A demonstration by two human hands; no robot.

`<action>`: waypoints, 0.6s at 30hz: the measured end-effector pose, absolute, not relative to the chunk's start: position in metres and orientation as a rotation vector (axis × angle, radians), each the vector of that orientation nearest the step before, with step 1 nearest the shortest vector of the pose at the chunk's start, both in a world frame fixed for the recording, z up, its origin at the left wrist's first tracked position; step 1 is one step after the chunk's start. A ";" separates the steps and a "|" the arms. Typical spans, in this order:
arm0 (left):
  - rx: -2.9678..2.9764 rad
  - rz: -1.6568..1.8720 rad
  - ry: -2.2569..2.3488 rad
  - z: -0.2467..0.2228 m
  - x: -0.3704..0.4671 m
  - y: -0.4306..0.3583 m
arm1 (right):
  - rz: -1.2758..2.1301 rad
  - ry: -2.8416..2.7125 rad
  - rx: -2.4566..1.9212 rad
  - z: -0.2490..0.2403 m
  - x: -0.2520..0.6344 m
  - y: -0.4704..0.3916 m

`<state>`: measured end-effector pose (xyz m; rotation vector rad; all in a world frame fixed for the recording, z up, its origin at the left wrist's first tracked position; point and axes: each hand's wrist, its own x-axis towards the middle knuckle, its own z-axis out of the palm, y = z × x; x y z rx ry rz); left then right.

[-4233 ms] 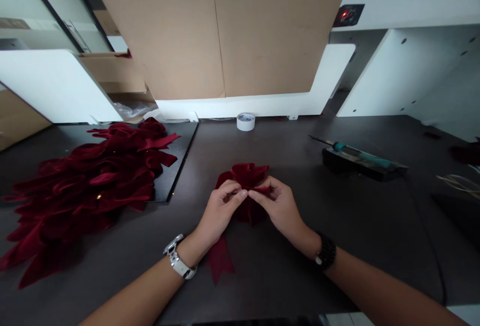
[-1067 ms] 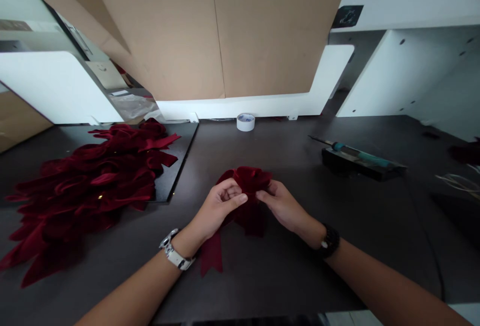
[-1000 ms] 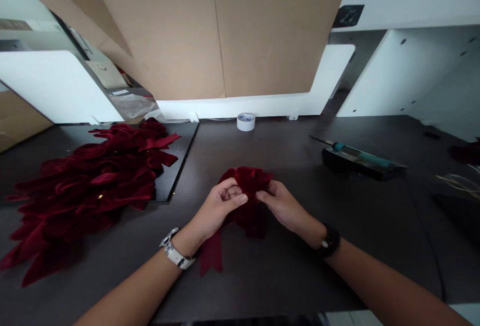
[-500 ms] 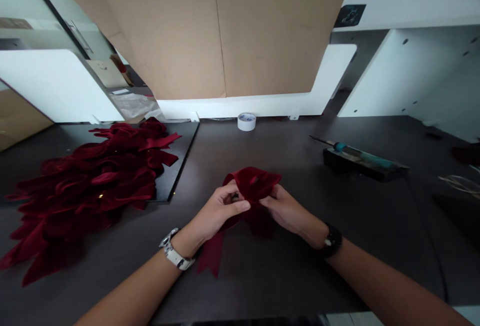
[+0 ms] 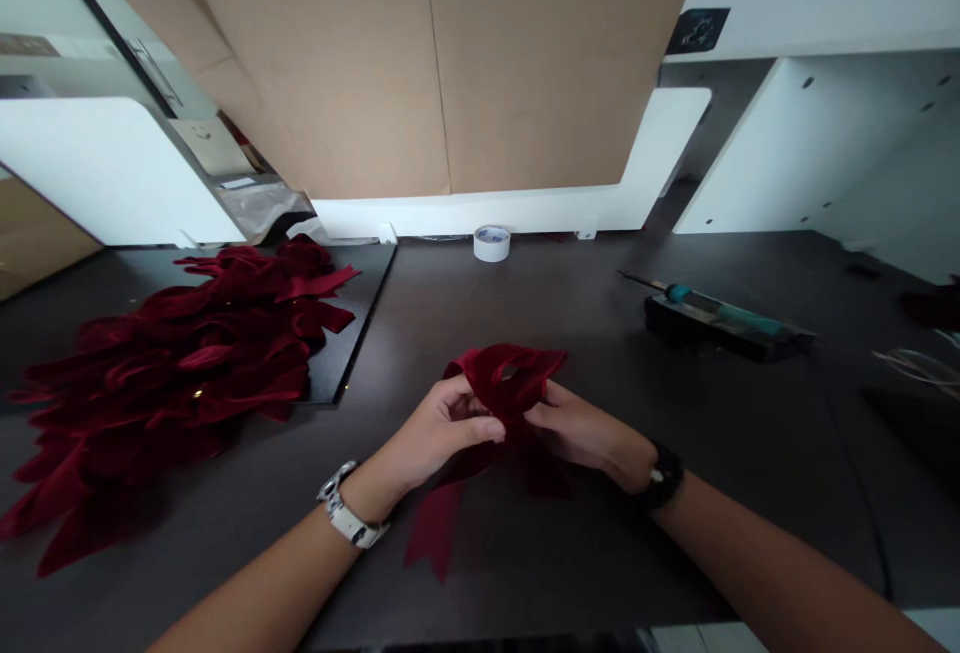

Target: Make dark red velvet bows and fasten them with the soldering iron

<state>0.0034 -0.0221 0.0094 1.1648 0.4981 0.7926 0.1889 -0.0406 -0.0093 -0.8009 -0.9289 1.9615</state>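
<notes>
A dark red velvet bow is held up over the middle of the dark table, with its ribbon tails hanging below and a small opening in its upper loops. My left hand pinches it from the left, thumb across the front near the centre. On the other side my right hand grips the bow, its fingertips partly hidden behind the velvet. To the left, a large pile of similar red velvet bows lies partly on a glossy black panel.
A roll of white tape stands at the table's back edge. On the right, a soldering-type tool with a teal handle rests on a black stand. Brown cardboard covers the divider behind. Thin wires lie far right.
The bow has tipped slightly and sits a little lower, with its loops more open and its tails shifted right and down. Both hands have moved down slightly, still holding it.
</notes>
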 end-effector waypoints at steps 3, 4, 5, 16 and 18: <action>1.144 0.724 0.456 0.010 0.002 -0.023 | 2.068 -1.030 -0.642 -0.011 0.187 -0.041; 1.135 0.696 0.441 0.010 0.002 -0.023 | 2.095 -1.061 -0.600 -0.013 0.186 -0.041; 1.126 0.674 0.430 0.011 0.002 -0.024 | 2.113 -1.081 -0.566 -0.015 0.186 -0.041; 1.108 0.540 0.386 0.016 -0.001 -0.025 | 2.250 -1.319 -0.552 -0.004 0.184 -0.046; 1.094 0.593 0.426 0.016 -0.001 -0.025 | 2.097 -1.347 -0.700 0.003 0.186 -0.046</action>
